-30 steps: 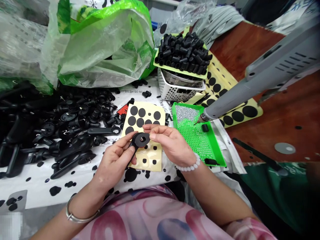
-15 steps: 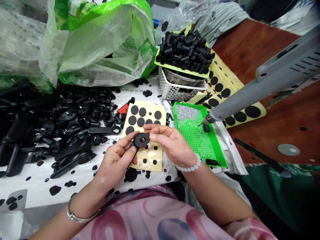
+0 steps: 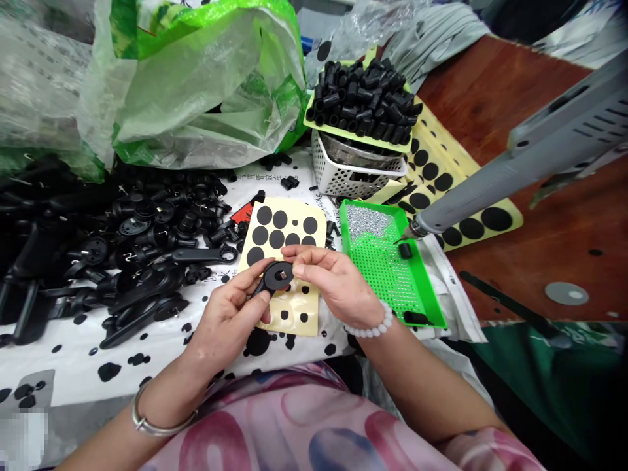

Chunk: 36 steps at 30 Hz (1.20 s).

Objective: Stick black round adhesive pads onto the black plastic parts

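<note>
My left hand (image 3: 223,320) is closed around a black plastic part with a round head and a handle (image 3: 261,286); most of the handle is hidden by the fingers. Over the round head lies a black round sticker (image 3: 275,277) with a hole in its middle, where a small metallic bit shows. Thumb and index finger of my right hand (image 3: 338,284) pinch the sticker's right edge. Beneath both hands is a yellow backing sheet (image 3: 311,307) with black round stickers on its upper half and small black cut-out pieces on its lower half.
Black plastic parts (image 3: 147,248) are heaped at left, before a green-white plastic bag (image 3: 196,111). Black tubes (image 3: 363,98) fill a tray on a white basket (image 3: 333,173). A grey electric screwdriver (image 3: 471,190) points at a green screw tray (image 3: 429,294). More sticker sheets (image 3: 483,239) lie behind.
The hands keep the same hold, and the round head has shifted and tilted only slightly. The electric screwdriver and green tray appear a little farther right in view.
</note>
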Available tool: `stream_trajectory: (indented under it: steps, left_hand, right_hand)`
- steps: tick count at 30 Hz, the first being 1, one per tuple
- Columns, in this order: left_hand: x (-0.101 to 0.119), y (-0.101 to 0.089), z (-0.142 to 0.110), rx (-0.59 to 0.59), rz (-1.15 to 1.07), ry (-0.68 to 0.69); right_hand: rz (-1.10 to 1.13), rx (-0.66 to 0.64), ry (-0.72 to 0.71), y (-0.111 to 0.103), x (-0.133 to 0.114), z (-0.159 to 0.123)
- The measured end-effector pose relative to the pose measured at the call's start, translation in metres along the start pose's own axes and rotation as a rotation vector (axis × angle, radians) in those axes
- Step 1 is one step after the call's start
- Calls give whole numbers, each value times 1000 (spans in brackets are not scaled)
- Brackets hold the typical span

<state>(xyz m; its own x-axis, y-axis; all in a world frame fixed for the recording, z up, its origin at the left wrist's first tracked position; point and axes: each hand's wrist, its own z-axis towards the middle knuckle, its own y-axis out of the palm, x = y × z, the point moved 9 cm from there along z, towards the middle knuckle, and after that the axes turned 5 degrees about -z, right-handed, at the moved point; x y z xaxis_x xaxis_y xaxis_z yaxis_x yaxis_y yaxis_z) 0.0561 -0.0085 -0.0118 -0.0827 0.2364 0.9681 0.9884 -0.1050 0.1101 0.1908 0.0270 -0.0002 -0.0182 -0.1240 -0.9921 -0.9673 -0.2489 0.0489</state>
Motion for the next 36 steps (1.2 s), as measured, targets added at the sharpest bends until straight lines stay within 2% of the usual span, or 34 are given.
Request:
stream_trajectory:
  steps: [5, 13, 25, 30, 36]
  left_hand:
    - [-2, 0, -1, -15, -12, 16]
    - [-4, -3, 0, 50, 24, 5]
    - [-8, -2, 2, 41, -4, -9]
    - [-9, -3, 0, 48, -9, -12]
    - [-9, -5, 0, 68, -22, -8]
  right_hand:
    - [1, 5, -5, 1, -1, 0]
    - [-30, 21, 2, 2, 2, -2]
    - [-62, 82, 23, 0, 7, -2]
    - [-152, 124, -33, -2, 5, -2]
    - [-292, 178, -154, -1, -8, -4]
